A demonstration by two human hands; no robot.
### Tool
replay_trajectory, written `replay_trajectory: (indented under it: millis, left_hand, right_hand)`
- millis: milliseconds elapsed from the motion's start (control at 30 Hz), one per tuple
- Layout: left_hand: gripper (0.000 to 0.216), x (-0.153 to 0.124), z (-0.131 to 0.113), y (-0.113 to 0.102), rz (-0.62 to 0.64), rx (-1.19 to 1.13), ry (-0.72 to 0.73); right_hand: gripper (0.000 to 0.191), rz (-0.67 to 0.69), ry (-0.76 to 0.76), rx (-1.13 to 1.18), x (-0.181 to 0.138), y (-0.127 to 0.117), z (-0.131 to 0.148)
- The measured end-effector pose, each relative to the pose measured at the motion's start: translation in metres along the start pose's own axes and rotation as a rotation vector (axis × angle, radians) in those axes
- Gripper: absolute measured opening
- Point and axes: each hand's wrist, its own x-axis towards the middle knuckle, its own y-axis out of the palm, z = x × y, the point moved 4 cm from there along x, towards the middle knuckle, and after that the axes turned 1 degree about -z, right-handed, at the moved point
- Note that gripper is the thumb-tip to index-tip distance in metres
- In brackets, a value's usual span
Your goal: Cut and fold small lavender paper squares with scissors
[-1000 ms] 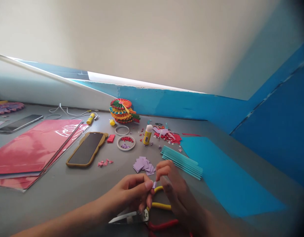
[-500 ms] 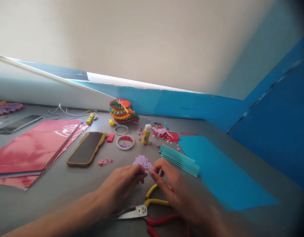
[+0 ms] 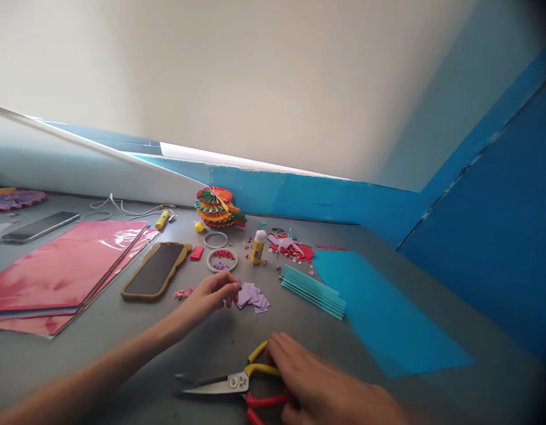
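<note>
My left hand reaches forward to the small pile of purple paper squares, its fingertips pinched together at the pile's left edge. Whether a piece is in the pinch I cannot make out. My right hand lies low near the front, fingers spread loosely over the handles of the scissors. One pair of scissors has yellow handles; red handles of another pair show under my palm. Both pairs lie flat on the grey table.
A phone in a brown case, red paper sheets in plastic, a glue stick, a white ring with scraps, a folded colourful paper stack, teal strips and a teal sheet lie around. Blue wall at right.
My hands have parted: the left moved forward to the purple squares, the right dropped back onto the scissors' handles. The small purple piece held between both hands is no longer seen.
</note>
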Motion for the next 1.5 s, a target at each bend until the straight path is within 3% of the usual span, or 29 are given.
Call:
replay_trajectory:
  millis: [100, 233, 333, 433, 500, 667, 867, 1100, 1333, 1500]
  left_hand:
    - [0.030, 0.006, 0.001, -0.011, -0.073, -0.009, 0.014]
    - [0.032, 0.010, 0.002, -0.020, -0.151, 0.007, 0.076]
    - [0.030, 0.007, -0.002, -0.016, -0.156, 0.031, 0.131]
    - [0.025, -0.001, -0.012, -0.008, -0.139, 0.032, 0.185]
    - [0.023, -0.008, -0.021, -0.003, -0.119, 0.011, 0.234]
    - [0.021, -0.019, -0.032, 0.003, -0.109, -0.095, 0.242]
    - [0.021, -0.021, -0.032, 0.003, -0.144, -0.171, 0.212]
    - [0.023, -0.030, -0.040, 0.012, -0.089, -0.086, 0.235]
    - [0.025, -0.036, -0.039, 0.016, -0.061, -0.020, 0.240]
    - [0.024, -0.034, -0.038, 0.016, -0.050, 0.014, 0.258]
  right_hand:
    - [0.030, 0.007, -0.023, 0.221, 0.001, -0.009, 0.001]
    - [0.014, 0.089, 0.010, 0.775, 0.008, -0.014, -0.003]
    - [0.030, 0.043, 0.114, 1.027, 0.019, -0.015, -0.012]
    - [0.044, -0.058, 0.154, 1.070, 0.030, -0.020, -0.018]
    - [0.043, -0.067, 0.171, 1.105, 0.035, -0.021, -0.018]
    - [0.045, 0.024, 0.223, 1.234, 0.036, -0.010, -0.014]
    - [0.082, 0.171, 0.054, 1.289, 0.031, 0.008, -0.013]
    - [0.112, 0.226, 0.085, 1.251, 0.034, 0.023, -0.011]
    - [0.113, 0.224, 0.094, 1.108, 0.029, 0.013, -0.003]
    - [0.126, 0.241, 0.090, 1.005, 0.031, 0.012, -0.007]
